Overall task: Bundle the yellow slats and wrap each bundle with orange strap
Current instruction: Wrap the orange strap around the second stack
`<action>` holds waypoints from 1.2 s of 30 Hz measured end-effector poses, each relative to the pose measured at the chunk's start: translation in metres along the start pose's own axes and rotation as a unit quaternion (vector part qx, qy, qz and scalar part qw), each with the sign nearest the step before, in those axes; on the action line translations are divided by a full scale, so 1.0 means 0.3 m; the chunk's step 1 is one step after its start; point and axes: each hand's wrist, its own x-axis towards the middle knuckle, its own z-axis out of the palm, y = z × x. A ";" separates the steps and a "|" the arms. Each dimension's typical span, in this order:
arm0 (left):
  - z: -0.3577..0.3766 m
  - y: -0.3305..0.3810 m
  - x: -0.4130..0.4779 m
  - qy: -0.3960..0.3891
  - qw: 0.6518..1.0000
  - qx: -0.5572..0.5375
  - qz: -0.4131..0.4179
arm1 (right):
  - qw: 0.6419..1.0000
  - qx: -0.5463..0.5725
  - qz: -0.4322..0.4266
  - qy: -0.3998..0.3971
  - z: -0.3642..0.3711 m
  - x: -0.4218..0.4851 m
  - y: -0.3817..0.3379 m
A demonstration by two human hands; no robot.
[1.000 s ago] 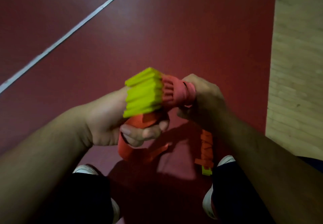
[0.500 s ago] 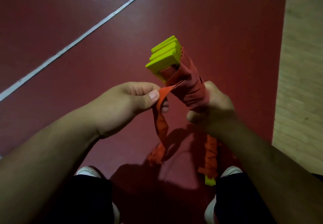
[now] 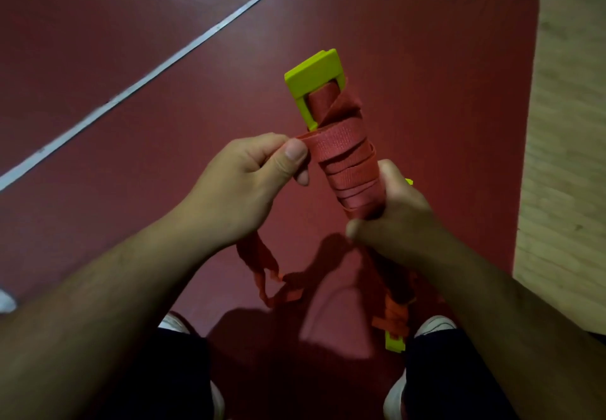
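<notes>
Red floor (image 3: pixel 410 42) is taking up most of the view, with a pale wood strip (image 3: pixel 570 124) running well right of both hands. Right hand (image 3: pixel 400 219) is curling round the lower end of the yellow slat bundle (image 3: pixel 314 75) and holding it tilted up and away, so the bare yellow top is sticking out well above that grip. Left hand (image 3: pixel 242 186) is pinching the orange strap (image 3: pixel 347 164) between thumb and fingers, right at the left edge of the wound part, just above the right hand's grip. The loose tail (image 3: pixel 262 265) is hanging below the left hand. A second strapped bundle (image 3: pixel 395 342) is lying below the right wrist, beside a white shoe (image 3: pixel 433 324).
</notes>
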 end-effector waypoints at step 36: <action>0.022 0.034 0.005 -0.030 0.994 -0.099 -0.046 | 0.984 0.128 0.002 -0.120 -0.002 0.005 0.011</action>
